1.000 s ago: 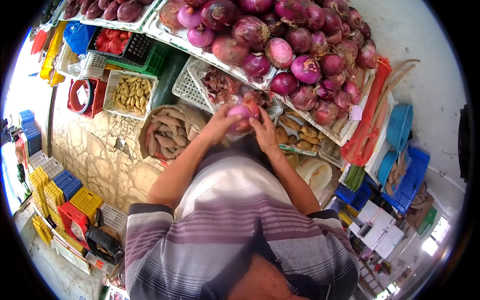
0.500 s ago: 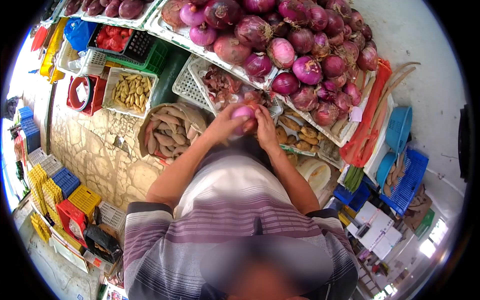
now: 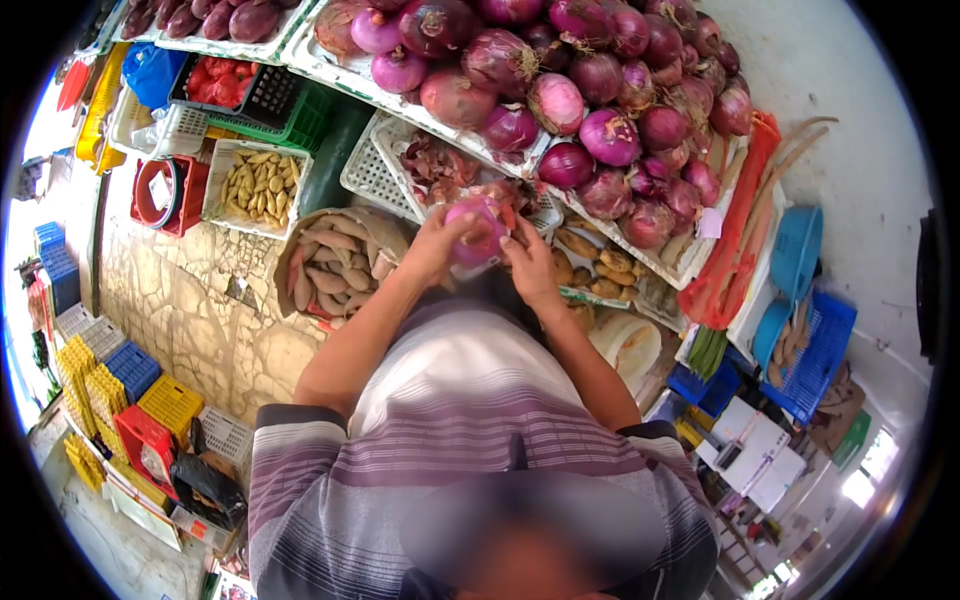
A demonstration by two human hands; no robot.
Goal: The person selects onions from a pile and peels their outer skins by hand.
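Note:
A purple-red onion (image 3: 474,235) is held over a white crate, a little blurred. My left hand (image 3: 434,248) wraps round its left side. At the onion's right side, my right hand (image 3: 531,262) has thumb and fingers closed on a reddish flap of onion skin (image 3: 508,216). Beneath and beyond the hands, loose dry onion peelings (image 3: 440,170) lie in the white crate (image 3: 395,163). Above it, a large pile of red onions (image 3: 600,80) fills a white tray.
A sack of sweet potatoes (image 3: 340,265) stands left of my arms. Brown tubers (image 3: 605,270) lie in a crate to the right, near a white bucket (image 3: 630,345). Red netting (image 3: 735,230) hangs over the onion tray's right end. A small yellowish-root crate (image 3: 258,185) stands further left.
The onion has turned in my left hand and shows more purple surface. My right hand has shifted slightly down and away from it, fingers at the skin's edge.

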